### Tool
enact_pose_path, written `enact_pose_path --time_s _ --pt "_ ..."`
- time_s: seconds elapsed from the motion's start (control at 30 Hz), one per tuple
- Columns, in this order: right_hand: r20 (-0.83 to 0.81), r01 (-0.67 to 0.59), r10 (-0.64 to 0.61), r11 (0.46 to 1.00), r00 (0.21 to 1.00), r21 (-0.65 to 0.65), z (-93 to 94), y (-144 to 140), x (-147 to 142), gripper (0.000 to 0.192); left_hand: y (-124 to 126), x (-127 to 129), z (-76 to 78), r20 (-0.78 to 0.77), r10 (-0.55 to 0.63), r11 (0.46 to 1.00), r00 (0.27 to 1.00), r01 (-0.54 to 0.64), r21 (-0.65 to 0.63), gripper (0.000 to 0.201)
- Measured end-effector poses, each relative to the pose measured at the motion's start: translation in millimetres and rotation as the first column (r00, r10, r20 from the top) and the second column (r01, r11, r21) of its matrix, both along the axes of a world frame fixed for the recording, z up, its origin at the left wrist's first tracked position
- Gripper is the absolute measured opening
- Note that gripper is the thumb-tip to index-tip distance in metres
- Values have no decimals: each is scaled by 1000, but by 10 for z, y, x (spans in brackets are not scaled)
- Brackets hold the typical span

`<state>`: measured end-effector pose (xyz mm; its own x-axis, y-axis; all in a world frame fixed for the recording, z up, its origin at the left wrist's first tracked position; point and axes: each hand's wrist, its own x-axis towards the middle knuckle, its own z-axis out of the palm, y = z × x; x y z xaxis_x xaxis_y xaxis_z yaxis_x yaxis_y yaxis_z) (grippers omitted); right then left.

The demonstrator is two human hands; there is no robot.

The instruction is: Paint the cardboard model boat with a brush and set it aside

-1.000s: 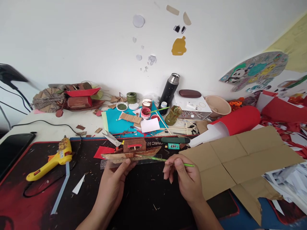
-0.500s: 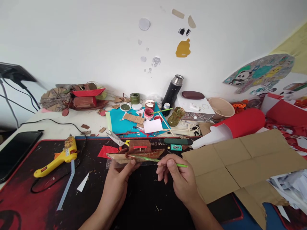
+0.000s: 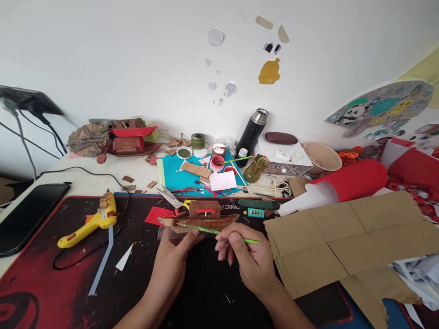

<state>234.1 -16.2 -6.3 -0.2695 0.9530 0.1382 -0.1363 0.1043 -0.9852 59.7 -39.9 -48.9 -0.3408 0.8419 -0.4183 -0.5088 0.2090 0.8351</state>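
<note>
My left hand point(image 3: 174, 260) holds a small brown cardboard boat model point(image 3: 200, 219) by its hull, above a black and red desk mat point(image 3: 51, 288). The boat carries a brown cabin with a red strip on its front. My right hand point(image 3: 245, 258) grips a thin green paintbrush point(image 3: 219, 232) like a pen. The brush tip rests against the boat's side, near the left end of the hull. A clear plastic ruler lies under the boat.
A yellow glue gun point(image 3: 91, 221) with its cable lies at the left, and a phone point(image 3: 29, 214) further left. Scissors point(image 3: 169, 197), paint pots point(image 3: 217, 162), a black flask point(image 3: 252, 132) and a larger boat model point(image 3: 132, 139) stand behind. Flattened cardboard point(image 3: 350, 237) and a red paper roll point(image 3: 346, 180) lie at the right.
My right hand has drawn the brush leftward along the boat's hull. The view has shifted a little, so everything sits further right in the picture.
</note>
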Motion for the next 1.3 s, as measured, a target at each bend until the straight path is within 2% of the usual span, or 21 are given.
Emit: enact_pose_path --time_s 0.37,0.77,1.13,1.3 --pt "-28 93 -95 994 995 -62 -25 -94 163 38 17 -2 25 55 26 1000 998 -25 -11 70" --pt "61 -8 5 999 998 42 55 -59 -50 42 -3 1 2 9 -2 1000 1000 2 -18 74" --pt "109 -44 32 994 994 104 100 2 -171 42 -26 -10 -24 -28 -35 999 999 34 -19 62" --pt "114 -61 49 993 992 106 114 20 -234 42 -53 -24 -77 -104 -43 999 994 42 -11 62"
